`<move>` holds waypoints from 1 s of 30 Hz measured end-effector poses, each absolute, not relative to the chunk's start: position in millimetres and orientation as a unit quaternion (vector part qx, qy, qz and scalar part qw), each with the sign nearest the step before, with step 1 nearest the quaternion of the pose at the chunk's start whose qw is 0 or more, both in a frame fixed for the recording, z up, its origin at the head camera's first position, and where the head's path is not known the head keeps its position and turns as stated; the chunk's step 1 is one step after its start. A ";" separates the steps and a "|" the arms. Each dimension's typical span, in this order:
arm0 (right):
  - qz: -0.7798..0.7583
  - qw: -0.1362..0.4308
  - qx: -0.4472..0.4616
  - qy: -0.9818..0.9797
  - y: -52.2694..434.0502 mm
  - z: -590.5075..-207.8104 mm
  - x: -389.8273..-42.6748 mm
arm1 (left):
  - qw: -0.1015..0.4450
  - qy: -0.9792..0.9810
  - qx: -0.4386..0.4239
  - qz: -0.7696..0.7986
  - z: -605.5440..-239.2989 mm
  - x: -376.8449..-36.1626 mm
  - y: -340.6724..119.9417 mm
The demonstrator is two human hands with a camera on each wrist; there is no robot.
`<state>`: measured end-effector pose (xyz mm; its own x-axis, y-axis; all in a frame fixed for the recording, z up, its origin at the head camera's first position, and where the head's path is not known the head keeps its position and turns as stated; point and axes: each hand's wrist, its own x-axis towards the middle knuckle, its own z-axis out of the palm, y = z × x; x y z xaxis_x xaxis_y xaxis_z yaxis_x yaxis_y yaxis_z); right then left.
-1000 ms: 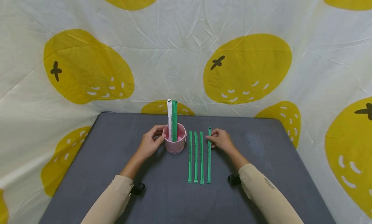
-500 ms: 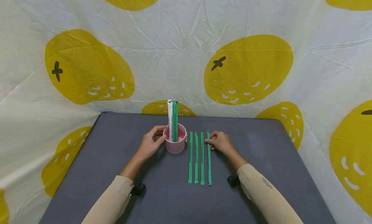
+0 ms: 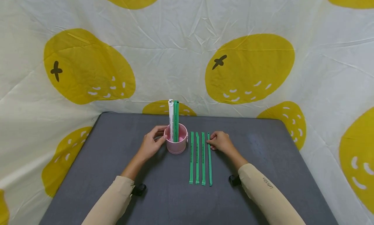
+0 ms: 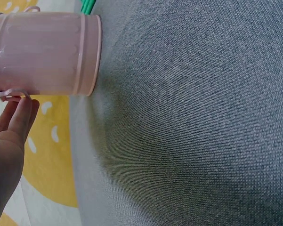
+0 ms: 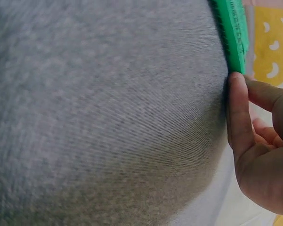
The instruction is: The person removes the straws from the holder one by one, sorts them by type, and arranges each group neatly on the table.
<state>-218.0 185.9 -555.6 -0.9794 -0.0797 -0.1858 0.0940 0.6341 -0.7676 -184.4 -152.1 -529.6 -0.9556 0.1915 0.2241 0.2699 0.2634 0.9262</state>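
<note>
A small pink bucket (image 3: pixel 176 148) stands upright on the dark grey table, with a white wrapped straw (image 3: pixel 171 116) and green wrapped straws (image 3: pixel 176 121) upright inside it. My left hand (image 3: pixel 152 143) holds the bucket's left side, thumb in front and fingers behind; in the left wrist view its fingertips (image 4: pixel 21 113) are at the small side handle (image 4: pixel 14 93). To the right of the bucket, several green wrapped straws (image 3: pixel 197 158) lie side by side, lengthwise. My right hand (image 3: pixel 221 142) pinches the rightmost green wrapped straw (image 3: pixel 210 166) near its far end.
The grey table (image 3: pixel 163 199) has its far edge just beyond the bucket. Behind it hangs a white cloth (image 3: pixel 169 69) printed with yellow fruit. A dark wrist camera (image 3: pixel 138 190) sits at the left sleeve, another wrist camera (image 3: pixel 235 180) at the right.
My right hand has brought the rightmost green wrapped straw slightly nearer to me, and its far end has shifted a little left. The left hand and bucket stay in place.
</note>
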 end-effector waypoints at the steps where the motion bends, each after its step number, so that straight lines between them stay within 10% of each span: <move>1: -0.426 0.106 0.002 0.898 186.0 -554.7 -218.0 | 0.035 -0.792 -0.147 -0.591 -530.1 -184.6 -152.4; 30: -0.421 0.112 -0.011 0.900 187.5 -551.1 -217.5 | 0.033 -0.787 -0.156 -0.595 -499.7 -170.6 -147.2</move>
